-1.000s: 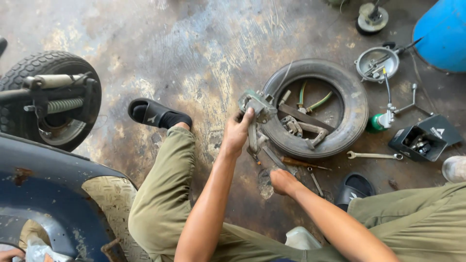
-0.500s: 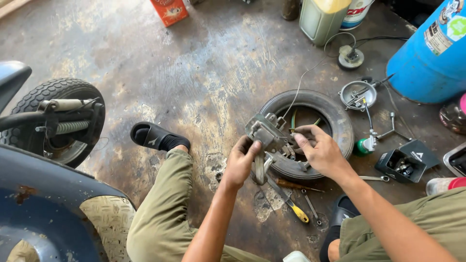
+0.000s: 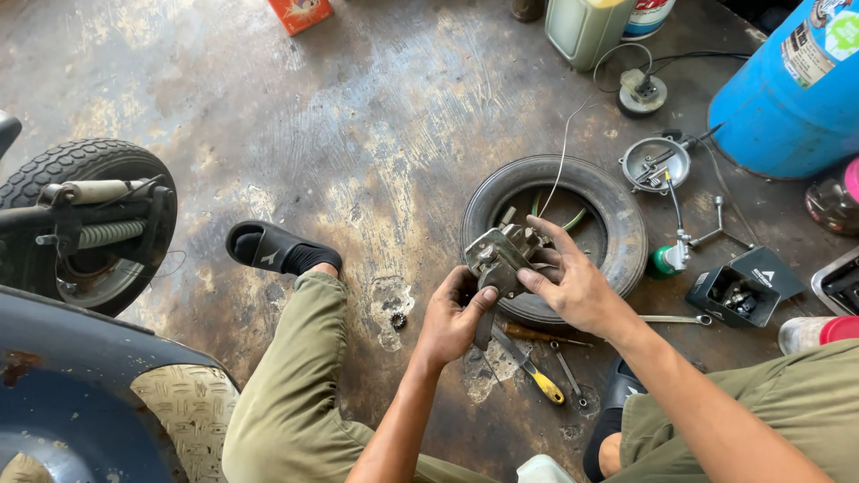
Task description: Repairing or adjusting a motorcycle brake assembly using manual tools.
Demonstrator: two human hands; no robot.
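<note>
The left hand [image 3: 452, 317] and the right hand [image 3: 573, 282] are both gripping a greasy grey metal engine part [image 3: 501, 258], fingers clamped around it, holding it above the near rim of a small black rubber tyre [image 3: 626, 224] lying on the stained concrete floor [image 3: 358, 134]. A yellow-handled screwdriver [image 3: 535, 376] is lying just below.

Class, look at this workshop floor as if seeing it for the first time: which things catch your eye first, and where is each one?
At the centre, the left hand and right hand grip a grimy metal part above a small tyre lying flat on the stained floor. A big blue drum fills the upper right corner. A scooter wheel stands at the far left.
</note>
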